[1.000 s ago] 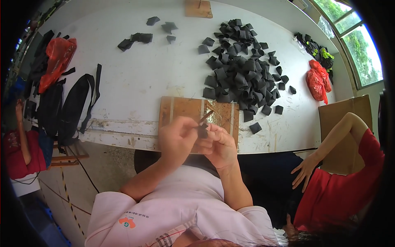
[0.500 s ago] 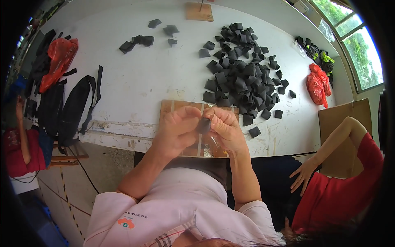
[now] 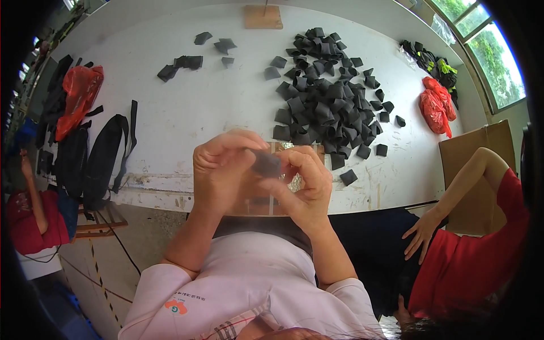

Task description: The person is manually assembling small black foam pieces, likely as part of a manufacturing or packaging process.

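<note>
Above the near edge of the table, my left hand (image 3: pixel 221 173) pinches a small black folded fabric piece (image 3: pixel 266 164) between thumb and fingers; motion blurs both. Close to the right side of that piece is my right hand (image 3: pixel 309 184), its thumb and forefinger apart, with no grip on it to be seen. Beneath my hands lies a wooden board (image 3: pixel 258 207) with strips across it, largely covered by them. Just beyond, to the right, rises a big pile of similar black fabric pieces (image 3: pixel 331 105), many curled into loops.
Several more black pieces (image 3: pixel 188 62) lie at the far left. Black straps (image 3: pixel 105 158) and a red plastic bag (image 3: pixel 81 96) occupy the left side. Red bags (image 3: pixel 436 107) and a cardboard box (image 3: pixel 476 170) are at right. A red-sleeved person (image 3: pixel 470 255) sits beside me.
My left hand has moved left and up with the black piece, which now shows wider. My right fingers have spread from their pinch on it. The whole view has shifted slightly.
</note>
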`<state>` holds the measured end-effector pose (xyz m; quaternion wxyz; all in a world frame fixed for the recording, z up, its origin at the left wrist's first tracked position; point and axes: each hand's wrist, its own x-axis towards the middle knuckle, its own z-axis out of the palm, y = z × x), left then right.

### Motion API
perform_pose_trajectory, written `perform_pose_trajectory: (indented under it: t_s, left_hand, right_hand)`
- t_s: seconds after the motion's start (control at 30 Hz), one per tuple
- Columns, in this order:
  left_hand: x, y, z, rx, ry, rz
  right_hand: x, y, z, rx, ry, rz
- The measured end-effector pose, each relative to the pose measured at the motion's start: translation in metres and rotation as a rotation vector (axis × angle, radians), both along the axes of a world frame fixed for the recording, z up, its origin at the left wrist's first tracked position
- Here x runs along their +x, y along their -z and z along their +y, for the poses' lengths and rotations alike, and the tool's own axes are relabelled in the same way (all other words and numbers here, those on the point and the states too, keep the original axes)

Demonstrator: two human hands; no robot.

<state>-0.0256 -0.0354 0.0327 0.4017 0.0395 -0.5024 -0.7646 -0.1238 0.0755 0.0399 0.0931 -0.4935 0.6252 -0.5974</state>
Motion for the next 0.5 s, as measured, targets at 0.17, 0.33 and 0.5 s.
perform_pose_trajectory:
  t_s: [0.17,0.33,0.5]
  left_hand:
    - [0.004,0.014,-0.003,0.264,0.156,0.125]
    - [0.004,0.014,0.002,0.341,0.132,0.131]
    - [0.005,0.018,0.002,0.202,0.092,0.091]
  right_hand:
    - [0.002,-0.011,-0.003,0.023,0.024,0.007]
    - [0.007,-0.023,-0.004,0.06,0.176,0.179]
    - [-0.004,-0.009,-0.002,-0.017,0.1,0.341]
